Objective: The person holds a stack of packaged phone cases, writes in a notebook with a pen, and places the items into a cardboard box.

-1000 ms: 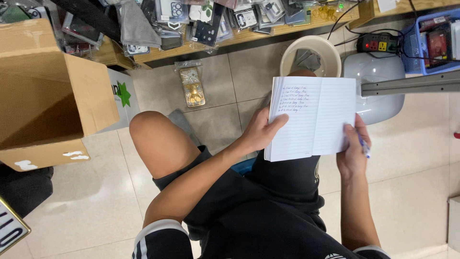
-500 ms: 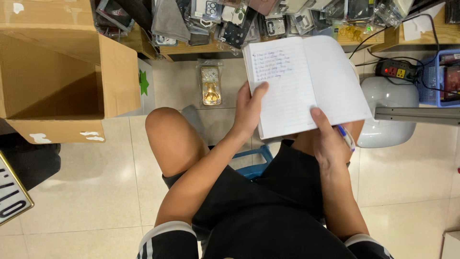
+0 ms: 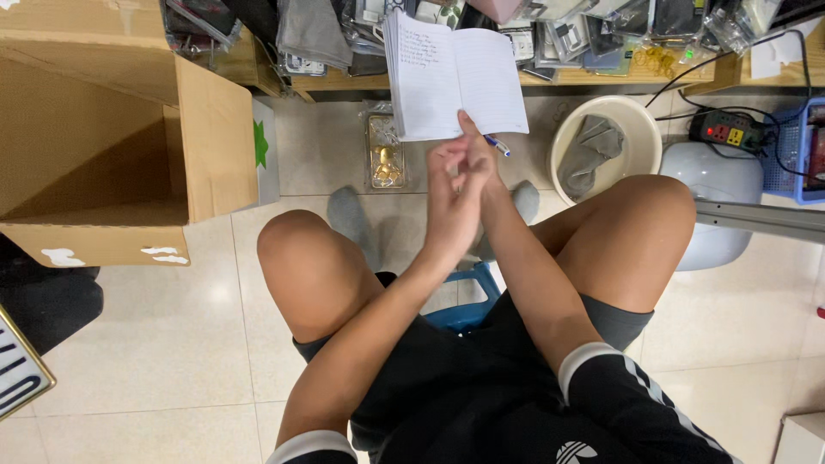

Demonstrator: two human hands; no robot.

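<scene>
Open lined notebook [image 3: 454,82] held up over the floor before the cluttered shelf [image 3: 601,76], right hand [image 3: 478,159] pinching its bottom edge plus a blue pen [image 3: 497,145], left hand [image 3: 449,185] loose beside, gripping nothing; light, floppy paper, best gripped at spine.

The person wears a black short-sleeved shirt [image 3: 481,421] with a white band edging each sleeve cuff, thin white stripes running along the right sleeve, and a small white emblem low on the chest. Black shorts [image 3: 430,361] end above the knees; the leg hem on the right side appears dark grey. Both forearms, both hands [image 3: 460,185] and both knees are bare, and grey socks [image 3: 348,219] cover the feet.
</scene>
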